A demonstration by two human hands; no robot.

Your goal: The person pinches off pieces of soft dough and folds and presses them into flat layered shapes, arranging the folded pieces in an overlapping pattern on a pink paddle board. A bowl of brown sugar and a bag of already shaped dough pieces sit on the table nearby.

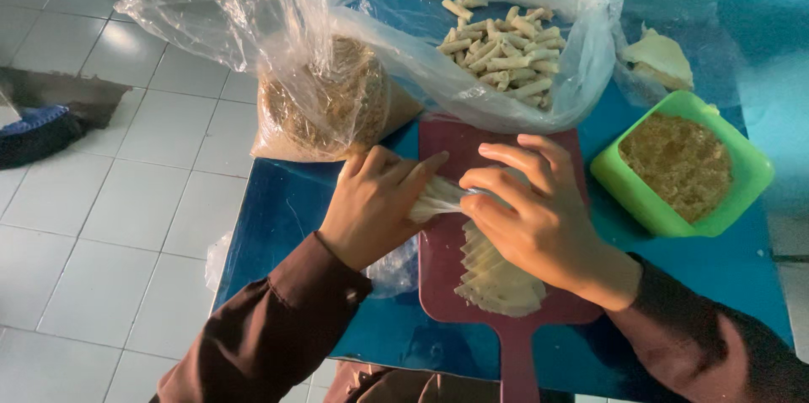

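Pinching one pale wrapper sheet (pixel 438 198) between left hand (pixel 375 201) and right hand (pixel 531 209), both closed on it, above one maroon cutting board (pixel 472 285). Lying on that board under the right hand, one fanned stack of wrapper sheets (pixel 497 277), number uncountable. Behind: one clear bag of rolled sticks (pixel 506 49), many; one bag of brown crumbs (pixel 324 104). Right: one green tub of crumbs (pixel 683 165). All on one blue table (pixel 278 209).
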